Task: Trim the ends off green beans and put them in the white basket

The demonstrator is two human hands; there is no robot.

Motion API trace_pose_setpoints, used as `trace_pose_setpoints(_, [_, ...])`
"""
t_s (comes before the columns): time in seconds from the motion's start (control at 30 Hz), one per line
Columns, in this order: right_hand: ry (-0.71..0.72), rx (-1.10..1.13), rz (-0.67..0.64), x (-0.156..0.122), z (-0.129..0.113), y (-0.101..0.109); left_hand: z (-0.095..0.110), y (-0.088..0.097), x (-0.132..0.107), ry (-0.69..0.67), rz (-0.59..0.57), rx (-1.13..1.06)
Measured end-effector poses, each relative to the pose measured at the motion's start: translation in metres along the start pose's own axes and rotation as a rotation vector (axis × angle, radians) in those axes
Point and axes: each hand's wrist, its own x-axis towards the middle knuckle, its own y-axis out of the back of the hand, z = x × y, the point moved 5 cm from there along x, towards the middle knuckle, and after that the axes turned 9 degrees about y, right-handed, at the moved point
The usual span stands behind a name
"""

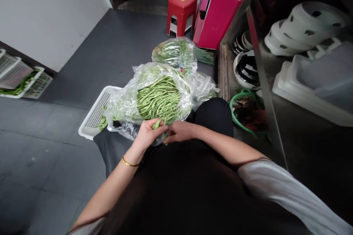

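Holding a few green beans [156, 124] between thumb and bent fingers: left hand [149, 132], grip narrow, gold-coloured bracelet [130, 162] at the wrist. Right hand [181, 131]: fingers bent inward, just beside the left fingertips; one slender bean [163, 135] upright between the two hands; whether the right fingers close on it, cannot tell.

Bulk lot of long beans [158, 97]: heaped in an opened clear plastic bag [124, 104], directly beyond the hands.

White perforated basket [93, 115]: on the grey floor [68, 117], left of the bag, partly covered by it, green pieces [103, 122] inside.

Second clear bag [165, 53]: behind the first, leafy greens within, thin green stems [205, 57] projecting at right.

Red stool [182, 3]: farther back, beside a magenta cabinet [220, 11].

Green-rimmed basket [234, 114]: right of the knee, contents dark, too unclear to identify.

White tubs [286, 84]: on the shelf at right, nested.
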Motion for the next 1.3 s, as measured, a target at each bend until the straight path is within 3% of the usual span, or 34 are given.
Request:
trace_pose_setpoints(0.1, [-0.008,-0.69,0.355,-0.023,-0.021,0.028,0.005,0.004,-0.005,-0.075,-0.017,0.2])
trace_pose_setpoints(0.13, [0.026,-0.843,0.4,-0.03,-0.028,0.03,0.006,0.003,-0.007,-0.095,-0.067,0.263])
trace_pose_setpoints(0.2, [0.137,-0.99,0.306,-0.036,-0.034,0.023,0.008,-0.002,-0.011,-0.139,-0.18,0.348])
trace_pose_setpoints(0.27, [0.235,-0.954,0.196,-0.036,-0.032,0.012,0.011,-0.007,-0.015,-0.183,-0.229,0.373])
trace_pose_setpoints(0.3, [0.267,-0.862,0.208,-0.034,-0.031,0.009,0.013,-0.01,-0.017,-0.204,-0.216,0.369])
trace_pose_setpoints(0.43, [0.321,-0.19,0.496,-0.028,-0.027,0.021,0.013,-0.01,-0.02,-0.242,-0.084,0.243])
trace_pose_setpoints(0.5, [0.3,0.007,0.417,-0.023,-0.026,0.03,0.006,-0.001,-0.017,-0.192,-0.067,-0.005])
trace_pose_setpoints(0.53, [0.268,-0.006,0.288,-0.02,-0.026,0.034,0.003,0.006,-0.014,-0.162,-0.066,-0.183])
trace_pose_setpoints(0.6, [0.131,-0.251,0.023,-0.012,-0.019,0.046,-0.005,0.02,-0.007,-0.102,-0.058,-0.544])
trace_pose_setpoints(0.63, [0.035,-0.451,-0.001,-0.008,-0.013,0.058,-0.009,0.025,-0.003,-0.056,-0.059,-0.677])
trace_pose_setpoints(0.7, [-0.166,-0.844,0.12,0.005,-0.001,0.086,-0.018,0.027,0.002,0.082,-0.084,-0.794])
trace_pose_setpoints(0.77, [-0.31,-1.056,0.213,0.023,0.011,0.104,-0.025,0.021,0.003,0.198,-0.123,-0.807])
trace_pose_setpoints(0.9, [-0.389,-1.085,0.139,0.053,0.034,0.117,-0.031,0.012,0.0,0.227,-0.17,-0.788])
trace_pose_setpoints(1.03, [-0.355,-1.112,0.172,0.043,0.018,0.129,-0.035,0.008,0.001,0.286,-0.177,-0.714])
trace_pose_setpoints(1.13, [-0.239,-1.173,0.223,0.02,-0.016,0.114,-0.037,0.003,0.008,0.339,-0.144,-0.691])
trace_pose_setpoints(1.23, [-0.068,-1.192,0.152,-0.002,-0.04,0.065,-0.044,-0.005,0.018,0.413,-0.083,-0.767])
trace_pose_setpoints(1.3, [-0.022,-1.167,0.131,-0.013,-0.041,0.03,-0.05,-0.013,0.022,0.454,-0.084,-0.83])
